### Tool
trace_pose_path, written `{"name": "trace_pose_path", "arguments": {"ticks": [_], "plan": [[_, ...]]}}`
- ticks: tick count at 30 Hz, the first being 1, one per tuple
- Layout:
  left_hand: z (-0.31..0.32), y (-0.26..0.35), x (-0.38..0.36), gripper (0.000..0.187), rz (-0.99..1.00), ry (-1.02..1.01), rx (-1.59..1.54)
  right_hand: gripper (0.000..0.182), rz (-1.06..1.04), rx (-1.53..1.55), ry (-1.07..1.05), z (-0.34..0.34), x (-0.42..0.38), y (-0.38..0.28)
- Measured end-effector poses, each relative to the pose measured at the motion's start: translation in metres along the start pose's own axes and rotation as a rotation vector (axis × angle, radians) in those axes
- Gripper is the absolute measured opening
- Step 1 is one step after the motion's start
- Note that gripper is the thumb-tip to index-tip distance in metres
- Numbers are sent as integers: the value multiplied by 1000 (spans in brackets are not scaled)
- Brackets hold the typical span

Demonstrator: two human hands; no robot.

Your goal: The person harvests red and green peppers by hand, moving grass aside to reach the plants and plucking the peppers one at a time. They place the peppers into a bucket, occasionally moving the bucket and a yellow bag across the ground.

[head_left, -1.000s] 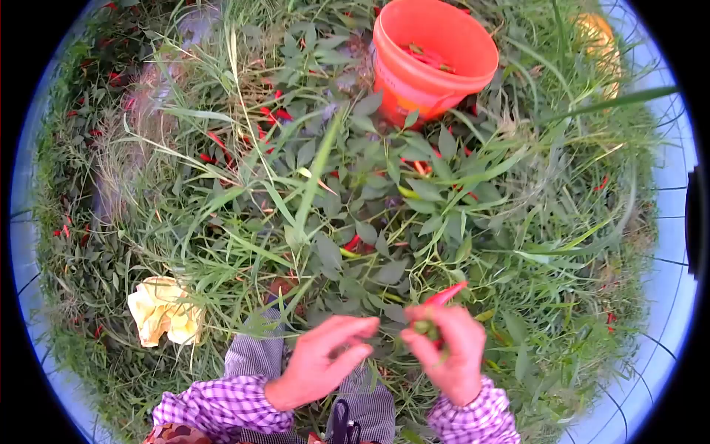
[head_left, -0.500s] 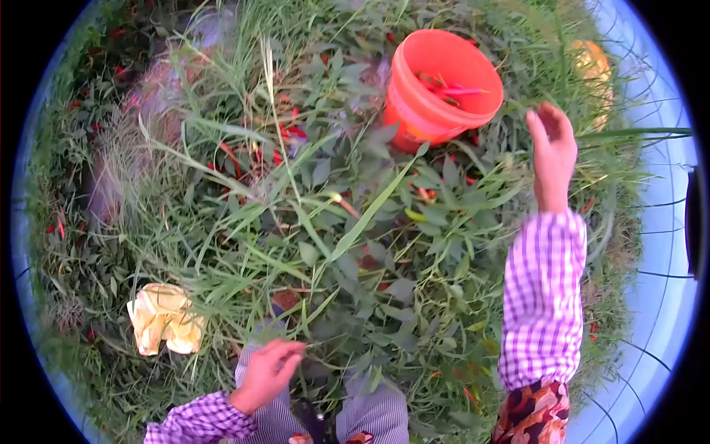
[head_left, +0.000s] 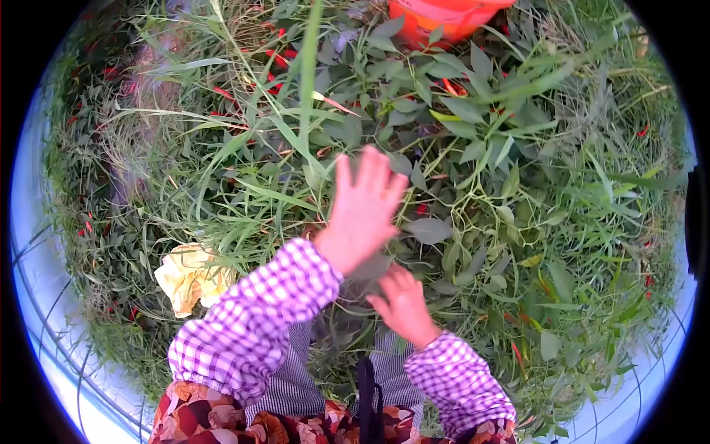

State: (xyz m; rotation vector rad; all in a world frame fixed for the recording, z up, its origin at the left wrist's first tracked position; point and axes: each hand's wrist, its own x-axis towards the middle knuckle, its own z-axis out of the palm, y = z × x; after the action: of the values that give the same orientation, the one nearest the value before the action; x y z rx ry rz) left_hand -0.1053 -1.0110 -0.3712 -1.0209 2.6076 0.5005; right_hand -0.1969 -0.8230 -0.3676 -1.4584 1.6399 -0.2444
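Mid-frame, the left hand spreads its fingers wide, empty; a red pepper shows among leaves just right of them. Below, the right hand is loosely open, thumb apart.

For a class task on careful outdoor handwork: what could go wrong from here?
The left hand, fingers spread over the plants, might bend or snap stems if it presses down.

Both hands are close together, so the right hand could bump the left.

The red bucket stands among leaves and might tip if knocked.
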Motion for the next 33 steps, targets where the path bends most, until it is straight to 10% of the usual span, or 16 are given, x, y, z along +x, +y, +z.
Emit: {"name": "trace_pose_path", "arguments": {"ticks": [3, 9, 17, 21, 27, 29, 33], "plan": [[14, -48, -17, 94, -183, -251, 380, 44, 8, 6, 11, 21, -19, -2], [107, -179, -135, 40, -319, -206, 262, 32, 98, 213, 150, 27, -26, 8], [144, -214, -296, 33, -597, -879, 297, 21, 286, 494, 319, 25, -35, -4], [116, -220, -306, 37, -736, -849, 331, 19, 174, 515, 314, 33, -37, -18], [-10, -108, -165, 43, -140, 387, -57, 19, -143, 433, 291, 47, -25, -43], [-8, -44, -128, 31, 70, 339, -574, 23, -163, 381, 284, 51, -22, -55], [39, 32, -75, 35, 355, -59, -360, 28, -133, 390, 233, 53, -23, -60]]}}
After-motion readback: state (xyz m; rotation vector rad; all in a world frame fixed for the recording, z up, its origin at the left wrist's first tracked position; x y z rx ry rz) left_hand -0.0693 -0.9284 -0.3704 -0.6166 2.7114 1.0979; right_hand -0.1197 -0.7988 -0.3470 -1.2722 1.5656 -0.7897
